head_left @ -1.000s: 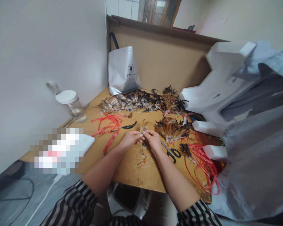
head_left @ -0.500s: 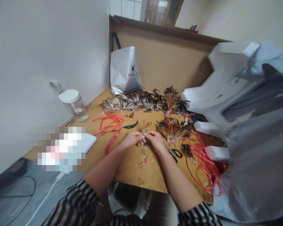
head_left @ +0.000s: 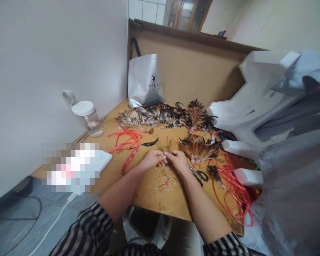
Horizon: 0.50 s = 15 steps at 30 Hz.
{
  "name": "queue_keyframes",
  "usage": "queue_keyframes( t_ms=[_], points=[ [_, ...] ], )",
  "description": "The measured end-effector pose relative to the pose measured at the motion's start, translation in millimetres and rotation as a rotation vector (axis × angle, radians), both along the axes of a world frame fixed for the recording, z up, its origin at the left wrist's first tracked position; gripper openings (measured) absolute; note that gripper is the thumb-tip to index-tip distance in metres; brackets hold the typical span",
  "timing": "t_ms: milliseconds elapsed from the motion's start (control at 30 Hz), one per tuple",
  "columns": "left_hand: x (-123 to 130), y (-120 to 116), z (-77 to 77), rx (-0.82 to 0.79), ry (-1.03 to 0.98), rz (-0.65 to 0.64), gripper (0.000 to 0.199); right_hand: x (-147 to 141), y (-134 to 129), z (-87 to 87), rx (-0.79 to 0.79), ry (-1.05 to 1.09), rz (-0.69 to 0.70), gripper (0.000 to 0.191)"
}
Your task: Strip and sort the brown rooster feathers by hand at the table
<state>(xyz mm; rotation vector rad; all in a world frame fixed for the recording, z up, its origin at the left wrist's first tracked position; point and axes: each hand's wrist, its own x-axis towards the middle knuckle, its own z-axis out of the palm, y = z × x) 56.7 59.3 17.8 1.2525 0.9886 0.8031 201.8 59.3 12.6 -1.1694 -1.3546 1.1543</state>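
Note:
Both hands meet over the middle of the wooden table (head_left: 149, 195). My left hand (head_left: 155, 159) and my right hand (head_left: 178, 159) pinch a small bunch of brown feathers (head_left: 169, 145) between their fingertips, its tips pointing away from me. Just below the hands lie loose feather scraps and red bits (head_left: 165, 183). Black-handled scissors (head_left: 198, 175) rest beside my right wrist. A brown feather bundle (head_left: 198, 147) sits right of my right hand, and a small dark bundle (head_left: 214, 174) lies nearer, by red plastic strips (head_left: 233, 188).
Piled feather bundles (head_left: 160, 115) line the back, before a silver bag (head_left: 142, 81). More red strips (head_left: 126, 138) and a black feather (head_left: 150, 143) lie left. A lidded jar (head_left: 89, 119) and a charging device (head_left: 104, 160) stand farther left. White foam pieces (head_left: 229, 110) border the right.
The whole view has shifted slightly, so things appear a little farther right. Both hands keep their pinch on the feather bunch, with hardly any movement.

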Motion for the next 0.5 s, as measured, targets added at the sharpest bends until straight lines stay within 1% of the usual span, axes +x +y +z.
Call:
queue_keyframes(
  t_ms=[200, 300, 500],
  points=[
    [-1, 1, -1.8, -0.02, -0.09, -0.045, 0.027, 1, -2, 7.3, -0.12, 0.113, 0.02, 0.031],
    [-3, 0, -0.7, -0.037, -0.101, -0.059, 0.029, 1, -3, 12.1, -0.175, 0.149, 0.04, 0.029],
    [-2, -1, 1.3, -0.025, -0.07, -0.081, 0.023, 2, -3, 14.1, -0.189, 0.121, 0.099, 0.03]
  ],
)
